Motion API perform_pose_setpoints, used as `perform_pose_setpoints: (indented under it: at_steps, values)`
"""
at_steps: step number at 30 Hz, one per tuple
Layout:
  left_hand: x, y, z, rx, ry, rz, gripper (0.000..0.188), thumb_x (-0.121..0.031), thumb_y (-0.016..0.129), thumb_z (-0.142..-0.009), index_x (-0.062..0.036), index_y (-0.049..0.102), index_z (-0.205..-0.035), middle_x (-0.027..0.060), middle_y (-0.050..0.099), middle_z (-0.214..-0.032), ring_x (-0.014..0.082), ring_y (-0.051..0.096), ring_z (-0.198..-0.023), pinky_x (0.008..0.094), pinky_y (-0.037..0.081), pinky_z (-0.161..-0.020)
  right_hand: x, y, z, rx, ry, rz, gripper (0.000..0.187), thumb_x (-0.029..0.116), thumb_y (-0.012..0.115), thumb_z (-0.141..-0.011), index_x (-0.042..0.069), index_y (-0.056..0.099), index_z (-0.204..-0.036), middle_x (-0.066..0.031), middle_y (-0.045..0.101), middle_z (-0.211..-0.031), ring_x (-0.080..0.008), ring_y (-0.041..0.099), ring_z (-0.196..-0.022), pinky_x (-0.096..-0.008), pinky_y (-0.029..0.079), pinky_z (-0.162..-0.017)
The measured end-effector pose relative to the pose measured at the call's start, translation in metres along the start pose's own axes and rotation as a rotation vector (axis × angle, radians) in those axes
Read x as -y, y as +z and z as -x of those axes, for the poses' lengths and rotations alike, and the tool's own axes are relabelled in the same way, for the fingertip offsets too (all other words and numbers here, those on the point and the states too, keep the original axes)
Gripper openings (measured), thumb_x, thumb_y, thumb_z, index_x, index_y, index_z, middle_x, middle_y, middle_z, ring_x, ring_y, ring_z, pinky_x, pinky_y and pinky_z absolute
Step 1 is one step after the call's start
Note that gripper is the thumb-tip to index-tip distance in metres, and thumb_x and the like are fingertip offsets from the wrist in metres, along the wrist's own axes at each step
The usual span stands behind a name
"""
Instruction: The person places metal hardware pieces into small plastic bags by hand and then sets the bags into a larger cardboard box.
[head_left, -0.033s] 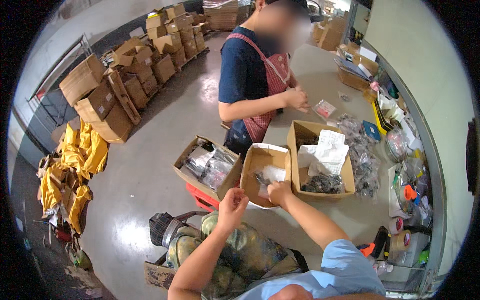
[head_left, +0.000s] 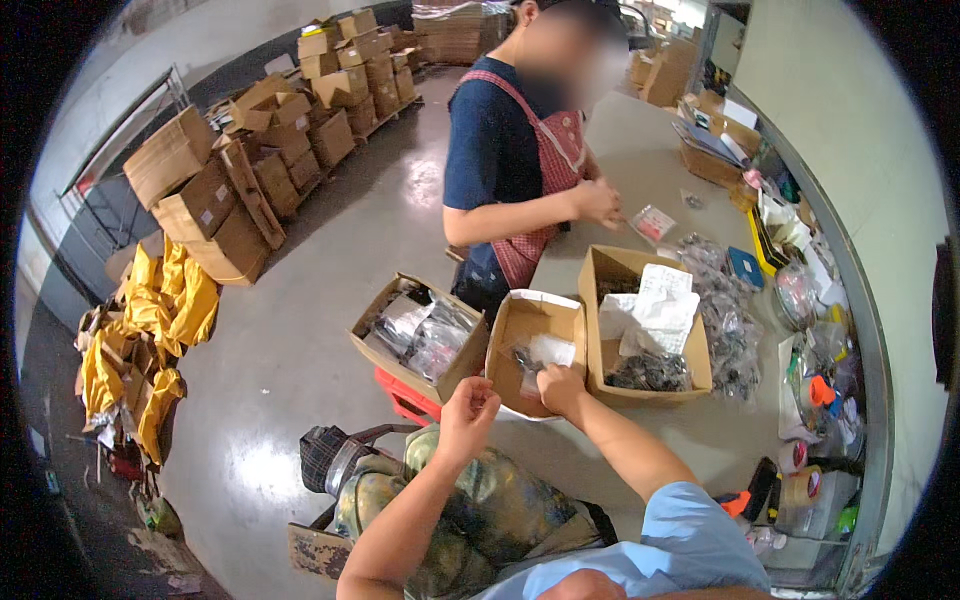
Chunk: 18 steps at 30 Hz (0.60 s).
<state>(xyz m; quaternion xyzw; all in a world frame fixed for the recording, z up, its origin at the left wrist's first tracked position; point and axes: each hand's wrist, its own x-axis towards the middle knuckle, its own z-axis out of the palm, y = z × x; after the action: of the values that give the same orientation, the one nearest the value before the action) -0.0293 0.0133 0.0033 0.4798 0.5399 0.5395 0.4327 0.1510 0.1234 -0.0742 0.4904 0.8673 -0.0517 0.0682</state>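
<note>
From where I stood, the right hand (head_left: 562, 388) was reaching into the white-rimmed cardboard box (head_left: 538, 312), at four o'clock of a small clear plastic bag (head_left: 524, 358) lying there. Its fingertips were hidden, so I could not tell whether they were pinching this bag. The left hand (head_left: 470, 408) was at the box's eight o'clock, fingers curled; whether they gripped anything, I could not see. In my judgement, a weak hold on slippery film might drop the bag. The filled carton (head_left: 368, 350) at nine o'clock seemed to rest on a red support (head_left: 400, 392); a left-hand bump might tip it.
</note>
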Motion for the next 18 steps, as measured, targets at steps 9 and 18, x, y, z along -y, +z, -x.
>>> perform_pose_setpoints:
  at_steps: [9,18]
  values:
    - [0.002,0.007,-0.01,0.043,0.031,-0.186,0.019,-0.01,0.063,-0.083,-0.0008,0.055,-0.097,0.0028,0.058,-0.078,0.0096,0.053,-0.07,0.0256,0.046,-0.065,-0.033,-0.012,0.007,-0.279,0.024,-0.557,0.014,0.019,0.067,-0.07,0.007,0.063,-0.067,-0.0124,0.064,-0.069,-0.0282,0.063,-0.07,-0.0383,0.047,-0.059]
    - [0.002,0.016,-0.007,-0.042,0.508,-0.357,0.027,-0.008,0.064,-0.076,-0.0012,0.061,-0.102,0.0151,0.063,-0.087,0.0334,0.061,-0.082,0.0381,0.049,-0.074,0.011,-0.088,0.064,-0.307,-0.128,-0.852,0.009,0.006,0.061,-0.084,-0.001,0.06,-0.089,-0.0071,0.063,-0.074,-0.0118,0.057,-0.064,-0.0271,0.046,-0.058]
